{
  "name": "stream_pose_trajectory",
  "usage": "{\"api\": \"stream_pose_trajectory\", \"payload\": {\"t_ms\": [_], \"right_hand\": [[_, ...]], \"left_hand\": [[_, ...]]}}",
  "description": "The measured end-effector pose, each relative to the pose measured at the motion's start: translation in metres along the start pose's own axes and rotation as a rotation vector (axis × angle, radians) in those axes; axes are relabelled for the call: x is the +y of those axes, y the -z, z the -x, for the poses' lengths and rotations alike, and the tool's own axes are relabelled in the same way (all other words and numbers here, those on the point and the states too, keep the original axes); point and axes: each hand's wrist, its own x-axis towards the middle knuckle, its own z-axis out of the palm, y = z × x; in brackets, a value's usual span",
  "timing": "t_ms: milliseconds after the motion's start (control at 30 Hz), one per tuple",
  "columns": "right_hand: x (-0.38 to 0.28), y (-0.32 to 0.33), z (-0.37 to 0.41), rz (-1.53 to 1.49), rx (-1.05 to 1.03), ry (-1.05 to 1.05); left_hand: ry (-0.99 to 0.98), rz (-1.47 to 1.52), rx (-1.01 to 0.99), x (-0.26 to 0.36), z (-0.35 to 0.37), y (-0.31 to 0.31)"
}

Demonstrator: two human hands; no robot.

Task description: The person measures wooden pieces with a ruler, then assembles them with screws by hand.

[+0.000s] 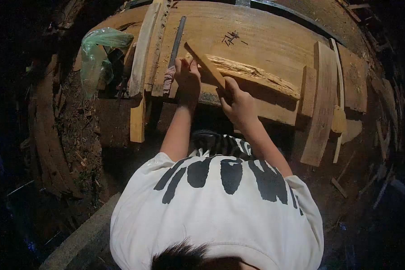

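Note:
A thin flat wooden strip (205, 64) slants over the near part of the wooden bench (274, 38). My right hand (239, 104) is closed round its lower end. My left hand (187, 80) is raised beside the strip with its fingers bent; whether it touches the strip or holds something small is unclear. Behind both hands lies a rough, splintered piece of wood (252, 74). Left of the strip is a long dark metal bar (177, 40) with a cloth-wrapped lower end (168, 80), close to my left hand.
Several dark nails (231, 38) lie on the bench. Boards (144, 49) and a green plastic bag (94, 54) are at the left. At the right are a long plank (321, 103), a short block (308, 90) and a mallet-like wooden tool (339, 119).

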Motion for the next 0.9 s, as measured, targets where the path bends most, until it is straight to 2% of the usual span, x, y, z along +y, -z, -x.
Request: {"api": "stream_pose_trajectory", "payload": {"t_ms": [67,133,167,233,367,433,467,500,567,633,700,800,867,900], "right_hand": [[0.002,-0.001,0.000,0.036,-0.049,-0.019],[0.004,-0.003,0.000,0.019,-0.035,-0.052],[0.004,-0.004,-0.001,0.020,-0.036,-0.049],[0.005,-0.005,0.000,-0.088,0.061,-0.002],[0.005,-0.003,-0.002,-0.079,0.018,-0.050],[0.008,-0.004,-0.003,0.038,-0.069,-0.102],[0.007,-0.004,-0.003,0.038,-0.068,-0.101],[0.007,-0.004,-0.003,-0.022,-0.033,-0.102],[0.008,-0.004,-0.002,-0.082,0.000,-0.106],[0.010,-0.005,-0.003,-0.159,0.049,-0.078],[0.004,0.003,-0.004,-0.091,0.008,-0.095],[0.004,0.006,-0.006,0.013,-0.062,-0.107],[0.002,0.008,-0.007,0.051,-0.089,-0.102],[-0.002,0.012,-0.007,0.002,-0.087,-0.131]], "left_hand": [[0.182,0.370,-0.003,0.002,0.000,0.000],[0.081,-0.332,0.061,0.021,0.004,-0.009],[0.080,-0.332,0.063,0.017,0.004,-0.008],[-0.097,-0.366,-0.006,0.006,0.004,-0.005],[-0.141,-0.495,0.039,0.002,0.002,-0.005],[0.225,0.481,0.154,0.016,-0.001,-0.009],[0.237,0.366,0.059,-0.004,-0.004,-0.001],[0.237,0.366,0.060,0.006,-0.001,-0.004],[0.109,-0.207,0.022,0.034,0.008,-0.014],[0.112,-0.279,0.011,0.031,0.009,-0.012],[0.111,-0.350,0.002,0.018,0.006,-0.005],[0.070,-0.054,0.004,-0.001,-0.002,0.003],[-0.092,-0.410,0.053,0.002,0.004,-0.003],[-0.093,-0.410,0.055,0.006,0.006,-0.005]]}}
